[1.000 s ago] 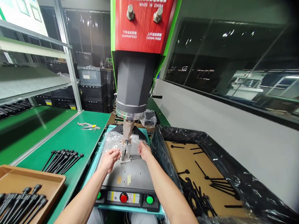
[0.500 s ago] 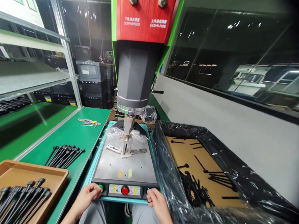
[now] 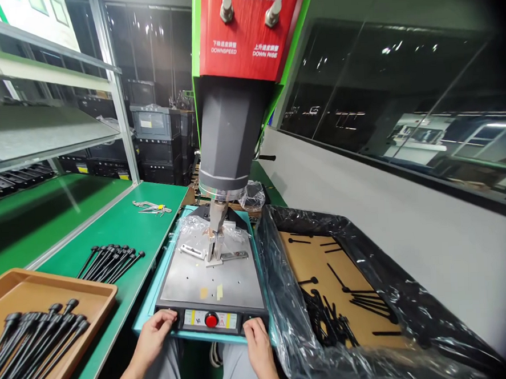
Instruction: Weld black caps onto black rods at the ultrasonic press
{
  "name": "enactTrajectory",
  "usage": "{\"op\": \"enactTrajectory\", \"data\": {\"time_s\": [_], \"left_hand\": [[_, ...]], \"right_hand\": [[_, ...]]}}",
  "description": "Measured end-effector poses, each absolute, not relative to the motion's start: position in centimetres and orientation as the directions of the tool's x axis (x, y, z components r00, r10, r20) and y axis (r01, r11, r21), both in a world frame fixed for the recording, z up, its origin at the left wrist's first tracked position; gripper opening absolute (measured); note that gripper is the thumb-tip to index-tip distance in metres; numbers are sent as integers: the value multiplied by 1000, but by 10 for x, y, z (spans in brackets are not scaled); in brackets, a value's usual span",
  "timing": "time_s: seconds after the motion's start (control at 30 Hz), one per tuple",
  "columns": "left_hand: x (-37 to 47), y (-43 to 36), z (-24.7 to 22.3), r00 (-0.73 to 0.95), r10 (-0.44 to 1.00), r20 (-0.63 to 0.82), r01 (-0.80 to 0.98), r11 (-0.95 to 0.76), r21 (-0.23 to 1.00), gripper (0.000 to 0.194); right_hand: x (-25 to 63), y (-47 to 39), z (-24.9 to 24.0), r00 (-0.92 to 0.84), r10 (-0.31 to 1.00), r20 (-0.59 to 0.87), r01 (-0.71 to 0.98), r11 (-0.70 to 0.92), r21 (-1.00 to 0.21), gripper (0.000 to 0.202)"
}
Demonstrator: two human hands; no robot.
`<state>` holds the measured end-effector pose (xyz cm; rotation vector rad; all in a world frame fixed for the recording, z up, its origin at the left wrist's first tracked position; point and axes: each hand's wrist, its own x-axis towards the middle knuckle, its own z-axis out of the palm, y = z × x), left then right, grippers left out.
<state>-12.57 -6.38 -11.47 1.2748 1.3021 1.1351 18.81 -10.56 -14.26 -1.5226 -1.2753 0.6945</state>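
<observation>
My left hand (image 3: 157,335) is at the front left corner of a press machine's base, its fingers curled together with the tips against the push button there. At the front right corner, my right hand (image 3: 259,344) has its fingers bent over the other button. The fingertips hide both buttons. Between the hands sits a red button (image 3: 211,320) on the control strip. Above the metal base plate (image 3: 182,291), the machine's pointed tool (image 3: 218,213) reaches down to a small metal fixture (image 3: 214,251). Whether a part sits in the fixture, I cannot tell.
On the left, a brown tray (image 3: 108,304) holds several black rods with round heads, and more black rods (image 3: 112,262) lie on the green table (image 3: 159,192). Pliers (image 3: 151,208) lie farther back. At right stands a box lined with black plastic (image 3: 285,302), with black rods inside.
Both hands have closed in on the corner buttons, and the green showing beside the fingers is now covered. The view has tilted slightly upward.
</observation>
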Motion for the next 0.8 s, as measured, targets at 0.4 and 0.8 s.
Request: {"op": "enactTrajectory", "data": {"time_s": [0.4,0.8], "left_hand": [[-122,-87,-111,-93,994,-54,75,61,995,28],[-118,-98,-147,45,982,-183,122,176,977,24]], "right_hand": [[172,-124,-120,165,985,-43,170,-72,-983,42],[134,-89,-84,8,999,-32,34,-32,-999,45]]}}
